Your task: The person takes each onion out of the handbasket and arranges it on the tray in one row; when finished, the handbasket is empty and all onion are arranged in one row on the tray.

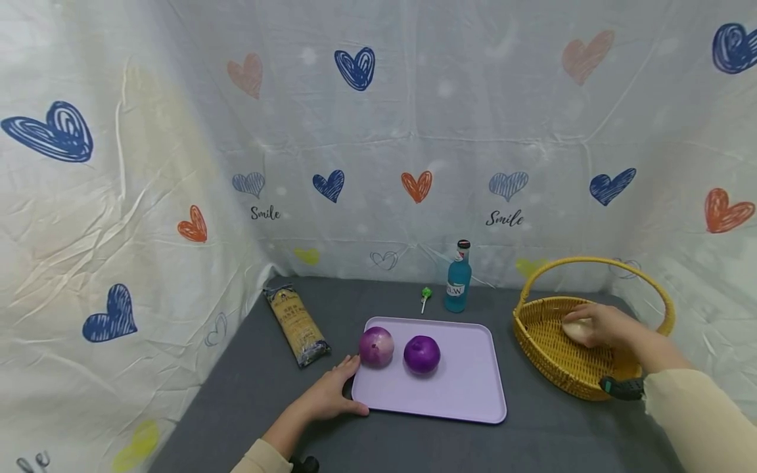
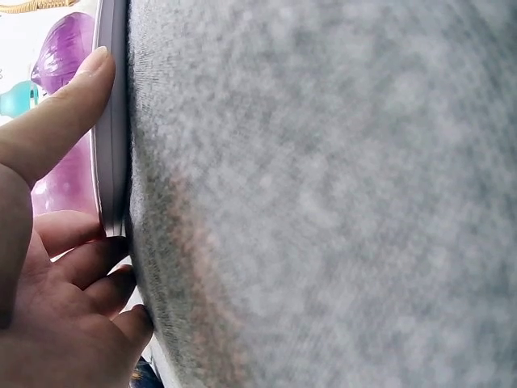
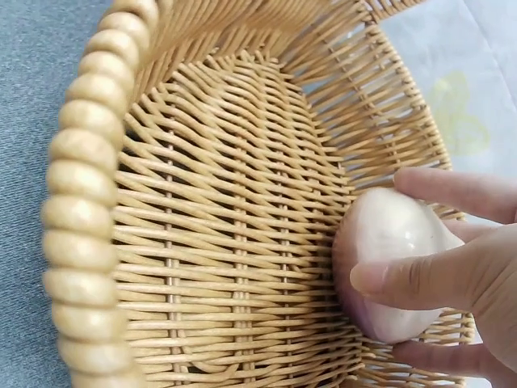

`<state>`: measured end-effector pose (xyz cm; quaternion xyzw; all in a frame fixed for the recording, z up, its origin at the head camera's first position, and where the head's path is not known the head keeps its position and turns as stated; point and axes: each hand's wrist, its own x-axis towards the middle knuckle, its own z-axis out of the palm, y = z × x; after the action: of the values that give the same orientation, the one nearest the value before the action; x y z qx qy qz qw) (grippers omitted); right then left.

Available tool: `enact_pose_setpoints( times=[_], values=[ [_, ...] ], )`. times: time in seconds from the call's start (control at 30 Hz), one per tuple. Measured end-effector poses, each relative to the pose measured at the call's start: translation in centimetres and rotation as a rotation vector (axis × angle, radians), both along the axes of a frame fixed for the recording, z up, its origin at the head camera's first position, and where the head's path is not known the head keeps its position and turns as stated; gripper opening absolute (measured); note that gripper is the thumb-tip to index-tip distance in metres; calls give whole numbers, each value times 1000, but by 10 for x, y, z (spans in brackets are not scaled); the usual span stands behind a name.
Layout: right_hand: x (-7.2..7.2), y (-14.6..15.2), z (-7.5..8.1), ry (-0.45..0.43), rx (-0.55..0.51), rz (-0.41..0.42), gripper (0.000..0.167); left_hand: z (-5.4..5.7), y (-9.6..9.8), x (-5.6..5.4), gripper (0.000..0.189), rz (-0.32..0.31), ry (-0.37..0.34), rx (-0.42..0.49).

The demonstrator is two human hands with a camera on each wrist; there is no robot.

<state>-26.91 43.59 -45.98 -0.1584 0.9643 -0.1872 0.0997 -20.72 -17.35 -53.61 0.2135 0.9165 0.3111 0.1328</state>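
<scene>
My right hand [image 1: 603, 326] reaches into a yellow wicker basket [image 1: 552, 358] and grips a white-and-purple bulb [image 3: 396, 259], thumb on one side and fingers on the other. Whether it is garlic or another bulb I cannot tell. At the near left corner of a lilac tray [image 1: 461, 394], my left hand [image 1: 331, 392] is spread, its thumb along the front edge and fingers by the left edge. On the tray sit a pinkish-purple onion [image 1: 376, 347] and a dark purple round vegetable [image 1: 422, 355], side by side and apart.
A blue bottle [image 1: 458, 279] stands behind the tray, with a green lollipop [image 1: 426, 299] lying to its left. A long yellow packet [image 1: 297, 324] lies at the left. The basket's tall handle [image 1: 591, 261] arches over it. White heart-printed cloth hangs around the grey table [image 1: 378, 447].
</scene>
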Motion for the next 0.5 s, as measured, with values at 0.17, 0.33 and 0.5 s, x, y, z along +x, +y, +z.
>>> enact_pose_setpoints(
  times=[0.17,0.33,0.5],
  values=[
    [0,0,1,4,1,8,48,0,0,0,108,0,1,-8],
    [1,-4,6,16,-10,21,48,0,0,-1,108,-2,-2,-3],
    [4,-8,11,21,-19,29,48,0,0,-1,108,-6,1,-9]
  ],
)
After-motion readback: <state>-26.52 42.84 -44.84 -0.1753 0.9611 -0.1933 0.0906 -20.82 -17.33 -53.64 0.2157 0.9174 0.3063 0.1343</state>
